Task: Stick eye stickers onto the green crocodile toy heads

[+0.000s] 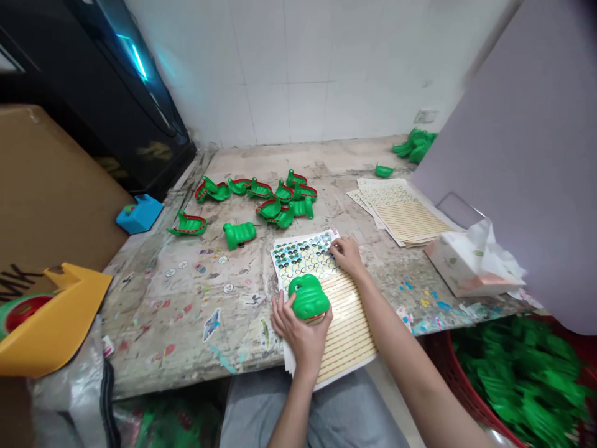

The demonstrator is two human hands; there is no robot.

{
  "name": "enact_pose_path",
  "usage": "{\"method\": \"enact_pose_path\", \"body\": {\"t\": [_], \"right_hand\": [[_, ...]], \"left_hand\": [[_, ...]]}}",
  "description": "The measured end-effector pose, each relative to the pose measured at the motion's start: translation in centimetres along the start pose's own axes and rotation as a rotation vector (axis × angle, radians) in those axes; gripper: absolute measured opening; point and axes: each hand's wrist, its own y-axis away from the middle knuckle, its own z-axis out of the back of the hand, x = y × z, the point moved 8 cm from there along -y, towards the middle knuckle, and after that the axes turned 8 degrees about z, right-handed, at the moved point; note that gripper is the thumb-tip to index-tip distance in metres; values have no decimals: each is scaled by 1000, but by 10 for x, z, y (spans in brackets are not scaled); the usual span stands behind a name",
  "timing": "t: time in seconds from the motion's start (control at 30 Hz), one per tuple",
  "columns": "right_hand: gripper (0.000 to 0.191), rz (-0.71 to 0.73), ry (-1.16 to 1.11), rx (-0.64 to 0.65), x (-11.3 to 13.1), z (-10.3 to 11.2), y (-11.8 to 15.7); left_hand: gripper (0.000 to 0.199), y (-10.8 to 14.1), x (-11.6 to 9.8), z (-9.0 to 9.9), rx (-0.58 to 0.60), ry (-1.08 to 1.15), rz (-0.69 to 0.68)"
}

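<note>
My left hand (301, 336) is closed around a green plastic crocodile head (308, 297), held above the lower part of a sticker sheet. One eye sticker (298, 287) shows on the left side of the head. Under it lies the stack of sticker sheets (347, 317), with rows of eye stickers at the top and long red-and-cream strips below. My right hand (347, 254) has its fingertips pinched together at the upper right edge of the eye rows. Whatever is between those fingertips is too small to make out.
Several green jaw pieces with red edging (259, 188) lie across the table (186, 317). More sticker sheets (410, 211) and a tissue box (466, 261) are at right. A red basket (454, 367) of green pieces stands below. Yellow (69, 317) and blue (142, 214) objects sit left.
</note>
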Motion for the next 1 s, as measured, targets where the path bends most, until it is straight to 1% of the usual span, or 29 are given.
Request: {"method": "enact_pose_path", "body": {"t": [0.1,0.23,0.37,0.47,0.57,0.7,0.8,1.0], "right_hand": [[17,23,-1,-29,1,-7,1],[15,7,62,-45,1,-7,0],[13,-87,122,-34,-2,-8,-6],[14,-145,65,-64,-6,-10,-11],[14,-92,7,-86,-4,-13,-15],[15,-25,56,-141,1,-10,-12],[14,-18,60,-147,1,-9,-11],[12,-35,-18,-115,-8,-15,-13]], "left_hand": [[64,0,0,-1,-11,6,-10],[62,0,-1,-1,-20,13,-23],[61,-1,-1,-1,-10,25,-16],[62,-1,-1,-1,-7,30,-19],[63,-1,-1,-2,-3,30,-16],[62,-1,-2,-2,-15,32,-28],[62,-1,-2,-1,-14,35,-27],[62,-1,-2,-1,-14,23,-19]]}}
